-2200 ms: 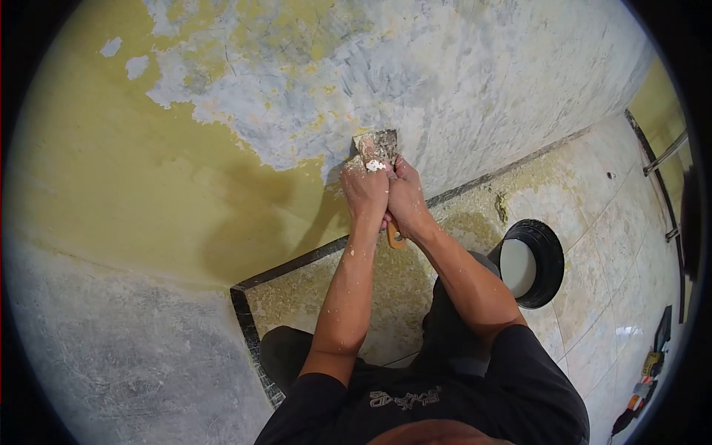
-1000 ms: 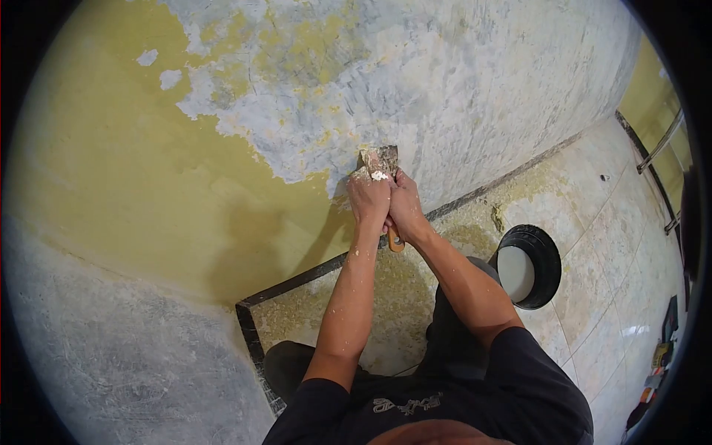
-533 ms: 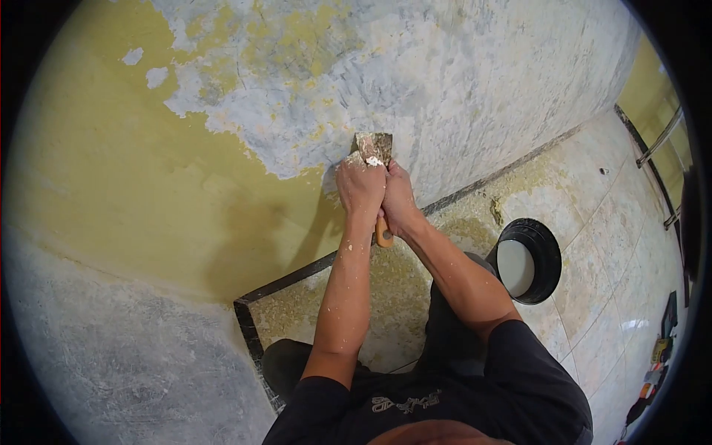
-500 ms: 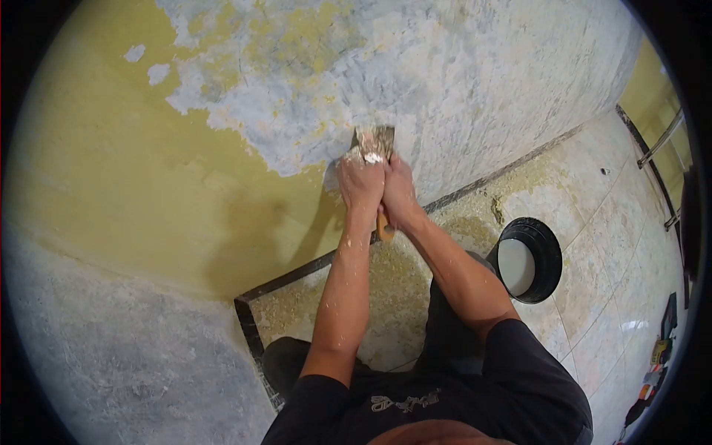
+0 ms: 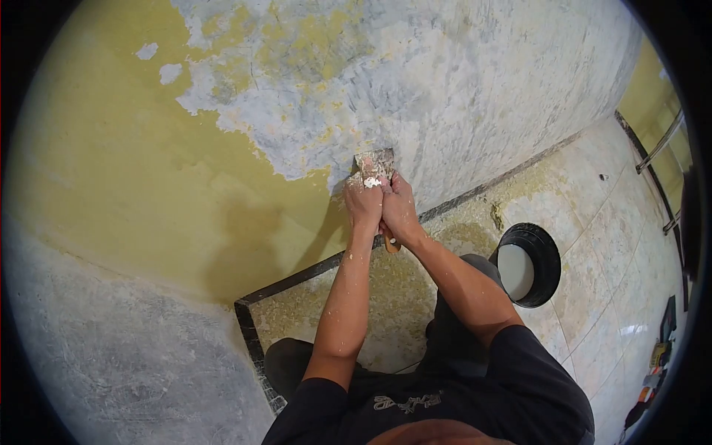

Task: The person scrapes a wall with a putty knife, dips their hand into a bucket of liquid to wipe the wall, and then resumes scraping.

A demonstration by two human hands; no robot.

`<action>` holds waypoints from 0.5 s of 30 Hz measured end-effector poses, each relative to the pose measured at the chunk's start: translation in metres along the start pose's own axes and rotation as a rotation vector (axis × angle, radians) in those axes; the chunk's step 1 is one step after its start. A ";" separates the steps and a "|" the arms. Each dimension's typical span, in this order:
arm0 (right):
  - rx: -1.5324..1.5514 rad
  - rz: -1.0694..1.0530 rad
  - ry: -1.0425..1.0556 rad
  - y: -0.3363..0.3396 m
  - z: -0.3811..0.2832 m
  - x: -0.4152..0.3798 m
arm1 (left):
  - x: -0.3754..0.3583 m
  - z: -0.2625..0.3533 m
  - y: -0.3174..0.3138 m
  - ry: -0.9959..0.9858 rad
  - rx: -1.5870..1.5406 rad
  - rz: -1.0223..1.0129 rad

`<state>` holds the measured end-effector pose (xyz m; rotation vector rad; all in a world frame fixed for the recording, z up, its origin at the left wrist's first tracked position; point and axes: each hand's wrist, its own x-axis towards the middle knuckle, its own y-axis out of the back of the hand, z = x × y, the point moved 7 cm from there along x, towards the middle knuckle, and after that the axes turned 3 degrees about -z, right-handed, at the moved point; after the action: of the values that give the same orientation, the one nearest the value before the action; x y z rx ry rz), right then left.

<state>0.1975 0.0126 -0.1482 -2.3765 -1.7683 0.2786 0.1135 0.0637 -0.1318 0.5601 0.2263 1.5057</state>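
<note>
Both my hands are closed around one scraper (image 5: pixel 377 162), its wide metal blade pointing up against the wall. My left hand (image 5: pixel 364 202) grips it from the left side, and my right hand (image 5: pixel 400 206) wraps it from the right, touching the left. The end of its orange-brown handle sticks out below my hands. Pale flecks cover the blade, my hands and my forearms. The wall (image 5: pixel 334 111) around the blade is bare grey-white, with yellow paint (image 5: pixel 148 185) still on it to the left.
A black bucket (image 5: pixel 552 263) holding whitish liquid stands on the tiled floor to my right. Yellowish paint scraps (image 5: pixel 386 297) lie along the dark skirting strip (image 5: pixel 297 274). Several tools (image 5: pixel 656 363) lie at the far right, below metal bars (image 5: pixel 660 141).
The scraper and both hands have moved down the wall a short way, toward me. My grip on the handle stays the same.
</note>
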 end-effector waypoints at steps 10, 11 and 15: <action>0.239 -0.053 -0.069 -0.011 0.017 0.009 | -0.002 0.015 0.014 0.123 0.074 -0.093; 0.216 -0.021 -0.064 -0.010 0.017 0.007 | -0.004 0.015 0.016 0.167 0.084 -0.077; -0.068 0.015 -0.046 -0.001 -0.005 0.003 | 0.002 0.016 0.008 -0.204 0.035 0.106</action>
<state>0.1988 0.0155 -0.1436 -2.4498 -1.8093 0.2809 0.1141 0.0616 -0.1133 0.7586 0.0651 1.5368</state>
